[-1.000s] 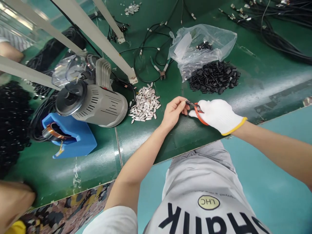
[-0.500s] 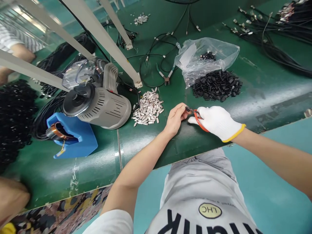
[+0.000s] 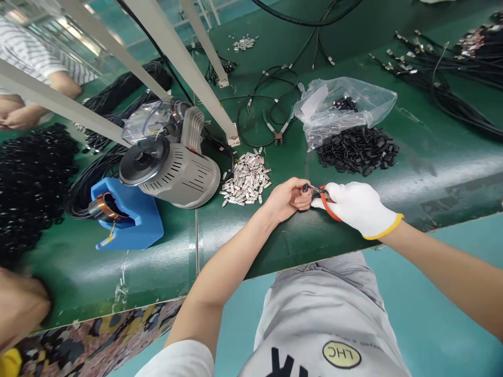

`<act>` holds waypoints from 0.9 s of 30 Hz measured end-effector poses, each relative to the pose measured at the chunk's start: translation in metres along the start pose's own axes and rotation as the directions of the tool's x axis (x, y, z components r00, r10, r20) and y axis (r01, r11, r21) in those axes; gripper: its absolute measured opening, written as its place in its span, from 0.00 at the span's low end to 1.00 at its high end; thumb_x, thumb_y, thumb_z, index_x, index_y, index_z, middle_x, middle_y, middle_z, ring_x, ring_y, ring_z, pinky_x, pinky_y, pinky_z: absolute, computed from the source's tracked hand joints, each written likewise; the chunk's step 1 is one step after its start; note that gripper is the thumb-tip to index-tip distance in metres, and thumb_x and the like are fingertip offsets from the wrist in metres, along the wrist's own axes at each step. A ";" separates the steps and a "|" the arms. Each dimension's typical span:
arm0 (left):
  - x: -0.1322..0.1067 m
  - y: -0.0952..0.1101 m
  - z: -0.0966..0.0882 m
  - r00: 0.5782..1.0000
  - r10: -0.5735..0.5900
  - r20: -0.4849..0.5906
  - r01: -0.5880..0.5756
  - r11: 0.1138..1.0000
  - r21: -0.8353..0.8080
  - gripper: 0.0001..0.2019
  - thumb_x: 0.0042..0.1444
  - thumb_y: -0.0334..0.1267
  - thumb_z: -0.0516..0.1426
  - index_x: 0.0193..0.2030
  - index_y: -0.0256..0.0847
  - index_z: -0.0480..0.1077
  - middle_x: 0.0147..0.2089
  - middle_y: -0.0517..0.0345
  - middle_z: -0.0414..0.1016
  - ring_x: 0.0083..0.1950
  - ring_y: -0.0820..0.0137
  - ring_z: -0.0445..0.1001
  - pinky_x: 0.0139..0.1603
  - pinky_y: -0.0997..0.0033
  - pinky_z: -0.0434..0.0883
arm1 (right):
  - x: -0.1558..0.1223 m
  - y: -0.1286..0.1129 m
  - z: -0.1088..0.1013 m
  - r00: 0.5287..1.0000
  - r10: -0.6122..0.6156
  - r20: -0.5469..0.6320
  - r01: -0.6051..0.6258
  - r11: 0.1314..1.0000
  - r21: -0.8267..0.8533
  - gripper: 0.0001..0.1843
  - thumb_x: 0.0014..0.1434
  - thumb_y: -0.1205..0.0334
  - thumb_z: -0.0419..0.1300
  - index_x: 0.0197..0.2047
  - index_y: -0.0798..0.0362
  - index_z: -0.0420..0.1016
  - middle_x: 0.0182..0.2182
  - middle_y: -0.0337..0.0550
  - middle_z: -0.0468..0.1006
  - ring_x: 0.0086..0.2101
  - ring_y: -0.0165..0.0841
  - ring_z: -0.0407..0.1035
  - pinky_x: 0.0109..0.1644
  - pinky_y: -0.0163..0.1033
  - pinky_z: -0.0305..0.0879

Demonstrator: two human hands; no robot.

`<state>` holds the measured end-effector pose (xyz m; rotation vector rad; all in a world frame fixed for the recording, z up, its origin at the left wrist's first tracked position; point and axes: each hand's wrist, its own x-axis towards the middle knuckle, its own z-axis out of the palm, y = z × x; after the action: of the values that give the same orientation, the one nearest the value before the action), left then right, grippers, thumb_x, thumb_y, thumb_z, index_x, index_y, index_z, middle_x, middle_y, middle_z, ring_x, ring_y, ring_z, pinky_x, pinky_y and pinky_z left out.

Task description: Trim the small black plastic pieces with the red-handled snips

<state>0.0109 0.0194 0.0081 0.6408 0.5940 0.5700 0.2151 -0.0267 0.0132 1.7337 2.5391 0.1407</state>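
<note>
My bare left hand [image 3: 288, 199] is closed in a pinch on a small dark part that I cannot name, held just above the green table [image 3: 298, 235]. My right hand [image 3: 359, 208], in a white glove with a yellow cuff, grips orange-handled pliers [image 3: 324, 200] whose tip meets the left fingers. A pile of small silver metal pieces [image 3: 247, 179] lies just left of my left hand. A heap of small black parts [image 3: 357, 148] lies behind my right hand, spilling from a clear plastic bag [image 3: 341, 107].
A grey motor-like machine [image 3: 173, 167] lies on its side at left, beside a blue holder [image 3: 133, 220] with a copper-coloured tape roll. Green-handled pliers [image 3: 277, 128] and black cables lie further back. Grey frame bars [image 3: 184, 68] cross overhead. Another person's arms show at far left.
The view has shifted, so everything sits lower and further right in the frame. My left fingers have curled tighter around the small part at the pliers' tip.
</note>
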 end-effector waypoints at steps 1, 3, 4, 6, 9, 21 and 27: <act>0.000 0.003 -0.001 0.999 -0.040 0.024 0.040 0.999 -0.021 0.18 0.63 0.38 0.51 0.21 0.40 0.58 0.17 0.65 0.46 0.17 0.78 0.48 0.22 0.73 0.53 | 0.000 0.001 0.002 1.000 -0.008 -0.009 0.008 1.000 -0.004 0.33 0.71 0.34 0.43 0.42 0.54 0.75 0.24 0.50 0.77 0.28 0.43 0.73 0.33 0.42 0.36; 0.000 0.005 -0.002 0.996 -0.073 0.043 0.075 0.996 -0.047 0.19 0.64 0.38 0.50 0.21 0.40 0.58 0.17 0.65 0.46 0.17 0.77 0.48 0.22 0.73 0.53 | 0.000 0.002 0.004 1.000 -0.014 -0.022 0.014 1.000 -0.004 0.31 0.71 0.35 0.45 0.42 0.53 0.75 0.24 0.50 0.76 0.28 0.42 0.72 0.33 0.42 0.36; 0.000 0.006 -0.002 0.996 -0.074 0.046 0.076 0.996 -0.054 0.18 0.64 0.37 0.49 0.21 0.39 0.59 0.17 0.65 0.46 0.17 0.77 0.48 0.22 0.73 0.54 | -0.001 0.002 0.004 1.000 -0.011 -0.029 0.011 1.000 -0.001 0.31 0.71 0.35 0.45 0.43 0.53 0.75 0.24 0.49 0.76 0.28 0.42 0.72 0.33 0.42 0.36; 0.000 0.004 -0.002 0.998 -0.042 0.037 0.044 0.998 -0.056 0.18 0.64 0.37 0.50 0.21 0.39 0.60 0.17 0.65 0.48 0.18 0.77 0.49 0.23 0.73 0.55 | -0.002 0.002 0.002 0.999 -0.005 -0.039 0.006 1.000 0.013 0.31 0.70 0.34 0.46 0.43 0.53 0.75 0.24 0.49 0.77 0.28 0.42 0.72 0.33 0.42 0.36; 0.000 -0.003 0.000 0.997 0.073 -0.006 -0.073 0.997 0.000 0.16 0.64 0.37 0.51 0.23 0.39 0.61 0.19 0.63 0.52 0.20 0.77 0.53 0.25 0.74 0.57 | -0.003 0.003 -0.006 0.999 -0.031 -0.044 0.032 0.999 0.033 0.32 0.69 0.33 0.47 0.44 0.54 0.75 0.25 0.47 0.77 0.28 0.42 0.73 0.33 0.41 0.38; -0.002 -0.009 -0.001 0.989 0.148 -0.018 -0.146 0.986 0.079 0.18 0.65 0.40 0.56 0.25 0.40 0.60 0.21 0.65 0.52 0.23 0.77 0.55 0.30 0.73 0.62 | -0.002 0.012 -0.008 0.994 -0.106 0.000 0.106 0.994 -0.039 0.35 0.71 0.32 0.43 0.40 0.54 0.74 0.22 0.49 0.74 0.25 0.41 0.71 0.33 0.42 0.34; 0.000 -0.012 -0.002 0.985 0.169 -0.029 -0.166 0.982 0.088 0.15 0.64 0.37 0.55 0.25 0.40 0.61 0.21 0.65 0.52 0.22 0.77 0.53 0.30 0.72 0.63 | -0.003 0.004 -0.008 0.996 -0.070 0.055 0.069 0.997 0.030 0.38 0.71 0.31 0.40 0.41 0.55 0.74 0.23 0.49 0.75 0.26 0.41 0.71 0.32 0.42 0.36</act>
<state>0.0125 0.0123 -0.0013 0.7673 0.6048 0.7183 0.2191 -0.0286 0.0219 1.6322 2.5692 0.0522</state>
